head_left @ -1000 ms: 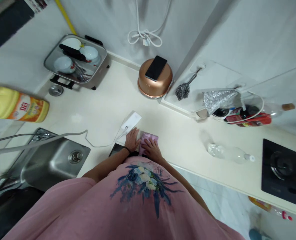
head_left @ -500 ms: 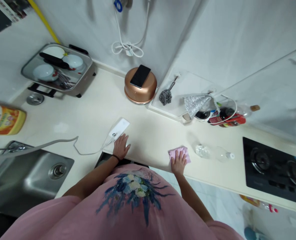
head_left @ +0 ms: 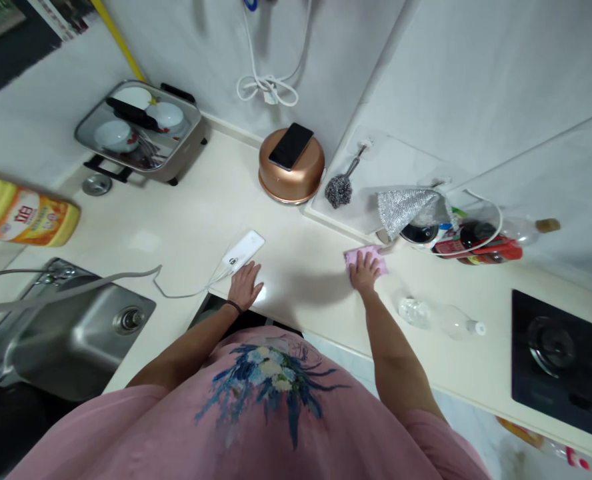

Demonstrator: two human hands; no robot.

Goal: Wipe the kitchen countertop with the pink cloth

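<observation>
R hand (head_left: 365, 273) & pink cloth (head_left: 382, 264) shifted: 1 s ago cloth was held nr L hand (head_left: 245, 287); ½ s ago, out by front edge; now it's been pushed back nr wall (head_left: 476, 80), L of clear bottle (head_left: 439, 317) & apart from it. R arm more stretched. L hand barely moved. Judged: work has been carried from front to rear strip of counter (head_left: 296, 243).

Grip: cloth pinned under R palm, fingers spread, pressed from above, not clenched; whether any fold is pinched, can't be told. L hand laid flat nr front edge, fingers loosely parted, nothing held; white device (head_left: 249, 247) w/ lead just beside fingertips, contact unclear.

Surface: pale, smooth, lamp glare by L hand, soft shadow btwn hands. Bottle lying on side, cap toward black hob (head_left: 566, 387) at far R. Copper-coloured pot (head_left: 291, 183) set at back, dark phone (head_left: 291, 146) laid on top.

L end: steel sink (head_left: 96, 333), yellow jug (head_left: 26, 212), deep pan (head_left: 189, 152) w/ bowls (head_left: 113, 135) inside.

Room: grey-white walls, white cord (head_left: 269, 90) tied in loops. Wire scrubber (head_left: 338, 191) & silvery mesh (head_left: 401, 207) hung from hooks. Pale floor (head_left: 463, 417) glimpsed below counter edge.
</observation>
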